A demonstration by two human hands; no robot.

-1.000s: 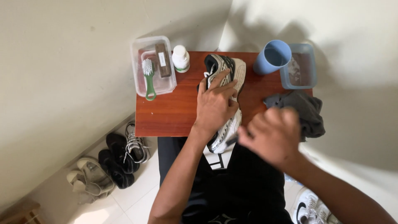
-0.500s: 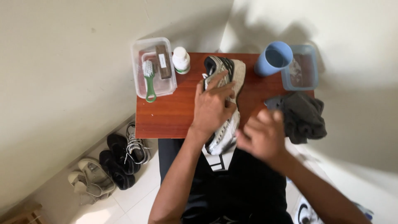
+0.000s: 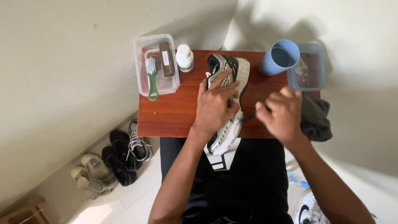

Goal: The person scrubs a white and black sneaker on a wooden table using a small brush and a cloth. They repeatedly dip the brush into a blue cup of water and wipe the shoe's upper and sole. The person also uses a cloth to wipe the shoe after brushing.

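On table (image 3: 174, 116), left hand (image 3: 215, 105) pressing sneaker (image 3: 232, 83) — right hand (image 3: 280, 114) pinching dark lace (image 3: 247, 117).

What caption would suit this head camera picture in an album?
Left hand presses a silver-and-black sneaker on a small wooden table; right hand works a thin dark tool at its side.
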